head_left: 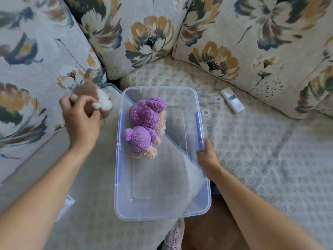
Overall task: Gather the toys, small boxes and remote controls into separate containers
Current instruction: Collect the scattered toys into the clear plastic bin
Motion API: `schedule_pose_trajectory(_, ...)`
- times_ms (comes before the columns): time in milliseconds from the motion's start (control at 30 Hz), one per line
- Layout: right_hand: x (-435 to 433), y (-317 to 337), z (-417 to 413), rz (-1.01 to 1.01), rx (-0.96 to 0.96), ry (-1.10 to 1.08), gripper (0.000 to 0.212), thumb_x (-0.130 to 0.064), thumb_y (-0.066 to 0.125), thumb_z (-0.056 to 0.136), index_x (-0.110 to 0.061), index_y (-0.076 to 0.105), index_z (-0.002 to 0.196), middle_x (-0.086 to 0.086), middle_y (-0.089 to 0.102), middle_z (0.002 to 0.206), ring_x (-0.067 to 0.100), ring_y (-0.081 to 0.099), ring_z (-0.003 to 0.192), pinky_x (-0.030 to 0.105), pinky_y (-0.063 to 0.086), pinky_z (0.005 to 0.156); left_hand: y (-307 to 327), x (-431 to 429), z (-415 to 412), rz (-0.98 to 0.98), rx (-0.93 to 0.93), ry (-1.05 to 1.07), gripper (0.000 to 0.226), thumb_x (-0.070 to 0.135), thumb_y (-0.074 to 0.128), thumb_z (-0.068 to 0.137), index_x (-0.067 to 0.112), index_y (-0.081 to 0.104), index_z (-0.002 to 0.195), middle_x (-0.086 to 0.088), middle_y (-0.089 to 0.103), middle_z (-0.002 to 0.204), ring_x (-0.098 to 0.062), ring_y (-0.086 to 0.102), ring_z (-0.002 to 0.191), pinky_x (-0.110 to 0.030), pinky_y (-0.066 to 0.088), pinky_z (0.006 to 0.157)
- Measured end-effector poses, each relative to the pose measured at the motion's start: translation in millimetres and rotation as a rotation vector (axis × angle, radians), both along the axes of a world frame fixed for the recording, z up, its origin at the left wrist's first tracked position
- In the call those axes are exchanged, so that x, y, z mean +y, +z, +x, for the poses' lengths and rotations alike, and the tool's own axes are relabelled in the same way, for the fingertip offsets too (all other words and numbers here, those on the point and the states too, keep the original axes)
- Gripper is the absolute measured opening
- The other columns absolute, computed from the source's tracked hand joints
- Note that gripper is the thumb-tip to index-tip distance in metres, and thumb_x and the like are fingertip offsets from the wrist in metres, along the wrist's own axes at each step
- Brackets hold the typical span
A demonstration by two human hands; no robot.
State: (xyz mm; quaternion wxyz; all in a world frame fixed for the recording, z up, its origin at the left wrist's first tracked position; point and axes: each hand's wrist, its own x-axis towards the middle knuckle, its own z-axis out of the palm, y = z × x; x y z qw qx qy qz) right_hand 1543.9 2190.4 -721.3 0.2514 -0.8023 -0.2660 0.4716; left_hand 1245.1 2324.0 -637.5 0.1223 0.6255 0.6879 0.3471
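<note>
Purple plush toy (144, 127) in clear bin (162, 212), left hand (81, 118) gripping brown plush (95, 100)

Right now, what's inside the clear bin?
Only a purple plush, lying in the far half of the bin. The rest of its floor is bare. Whatever lies under that plush is covered. The brown plush is outside, in the left hand.

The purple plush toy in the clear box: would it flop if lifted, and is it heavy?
Probably floppy: the purple plush toy is fuzzy, stuffed fabric, lying slumped on its side in the clear box. Such stuffing likely makes it light for its size. Its soft pile should resist slipping when gripped.
</note>
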Motion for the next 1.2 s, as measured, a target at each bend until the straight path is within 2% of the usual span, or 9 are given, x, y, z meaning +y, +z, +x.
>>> schedule_pose_trajectory(167, -3.2, 4.4, 2.7, -0.021, 0.040, 0.033, 0.064, -0.002, 0.042, 0.097, -0.025, 0.019, 0.151, 0.006, 0.031, 0.154, 0.022, 0.038, 0.134, 0.029, 0.037, 0.100, 9.0, -16.8, 99.1, 0.012, -0.112, -0.299, 0.020, 0.001, 0.065, 0.071, 0.010, 0.066, 0.089, -0.015, 0.046, 0.121, -0.023, 0.048, 0.112, -0.022, 0.036, 0.095)
schedule_pose_trajectory(267, -6.0, 1.8, 6.6, -0.007, 0.090, 0.027, 0.066, -0.002, 0.042, 0.096, -0.028, 0.018, 0.151, 0.003, 0.033, 0.152, 0.018, 0.044, 0.120, 0.031, 0.043, 0.093, -19.5, -24.2, 147.4, -0.087, -0.138, -0.416, 0.023, -0.002, 0.063, 0.069, 0.011, 0.066, 0.088, -0.011, 0.048, 0.118, -0.024, 0.051, 0.106, -0.026, 0.039, 0.093)
schedule_pose_trajectory(367, -9.1, -3.2, 9.6, 0.007, 0.108, 0.029, 0.068, 0.000, 0.041, 0.096, -0.024, 0.013, 0.153, 0.000, 0.023, 0.158, 0.019, 0.032, 0.139, 0.032, 0.034, 0.108, -59.4, -22.1, 170.4, -0.239, -0.069, -0.509, 0.031, -0.007, 0.060, 0.072, 0.010, 0.069, 0.096, -0.014, 0.050, 0.121, -0.030, 0.051, 0.111, -0.035, 0.039, 0.100)
schedule_pose_trajectory(467, -10.0, -5.2, 10.9, 0.010, 0.105, 0.053, 0.070, 0.002, 0.040, 0.093, -0.026, 0.017, 0.152, 0.004, 0.032, 0.154, 0.014, 0.048, 0.114, 0.027, 0.045, 0.088, -78.2, -23.6, 168.4, -0.503, -0.057, -0.601, 0.049, -0.007, 0.058, 0.081, 0.016, 0.062, 0.125, -0.013, 0.039, 0.144, -0.028, 0.035, 0.136, -0.028, 0.022, 0.115)
schedule_pose_trajectory(600, -9.9, -3.6, 13.4, -0.011, 0.159, 0.027, 0.074, 0.007, 0.036, 0.090, -0.027, 0.017, 0.152, 0.001, 0.031, 0.154, 0.014, 0.045, 0.114, 0.026, 0.042, 0.091, -66.3, -34.1, 126.6, -0.303, -0.079, -0.388, 0.059, -0.013, 0.054, 0.078, 0.012, 0.055, 0.132, -0.008, 0.046, 0.143, -0.023, 0.042, 0.133, -0.032, 0.033, 0.111)
schedule_pose_trajectory(733, -11.6, 15.0, 11.9, 0.022, 0.240, -0.016, 0.070, 0.011, 0.036, 0.089, -0.028, 0.029, 0.147, 0.002, 0.047, 0.136, 0.001, 0.044, 0.082, 0.015, 0.036, 0.067, -63.4, -48.6, 58.8, -0.282, 0.097, -0.103, 0.070, -0.007, 0.066, 0.073, 0.003, 0.043, 0.139, -0.019, 0.046, 0.141, -0.037, 0.044, 0.128, -0.042, 0.034, 0.105)
schedule_pose_trajectory(900, -25.5, 47.1, 15.1, 0.022, 0.271, -0.064, 0.055, 0.016, 0.036, 0.089, -0.030, 0.044, 0.119, -0.007, 0.049, 0.085, 0.003, 0.043, 0.065, 0.008, 0.041, 0.046, -49.8, -68.5, 38.4, -0.844, -0.547, 0.060, 0.080, -0.015, 0.054, 0.085, 0.014, 0.019, 0.151, -0.011, 0.034, 0.151, -0.018, 0.040, 0.130, -0.028, 0.030, 0.102)
schedule_pose_trajectory(1033, -49.1, 86.7, 28.4, 0.014, 0.233, -0.124, 0.068, 0.014, 0.040, 0.090, -0.022, 0.029, 0.148, -0.003, 0.040, 0.132, 0.023, 0.047, 0.125, 0.027, 0.045, 0.095, -15.8, -82.8, 54.1, -0.871, -0.660, -0.012, 0.080, -0.025, 0.042, 0.084, 0.016, 0.022, 0.150, 0.001, 0.037, 0.147, -0.008, 0.038, 0.119, -0.027, 0.032, 0.099)
schedule_pose_trajectory(1200, -93.8, 158.3, 48.1, 0.021, 0.214, -0.234, 0.065, 0.013, 0.040, 0.091, -0.025, 0.032, 0.143, 0.006, 0.045, 0.117, 0.013, 0.051, 0.093, 0.015, 0.044, 0.066, 37.4, -95.5, 82.5, -0.916, -0.769, -0.126, 0.083, -0.027, 0.038, 0.080, 0.019, 0.031, 0.148, -0.005, 0.048, 0.142, -0.024, 0.053, 0.109, -0.042, 0.043, 0.093)
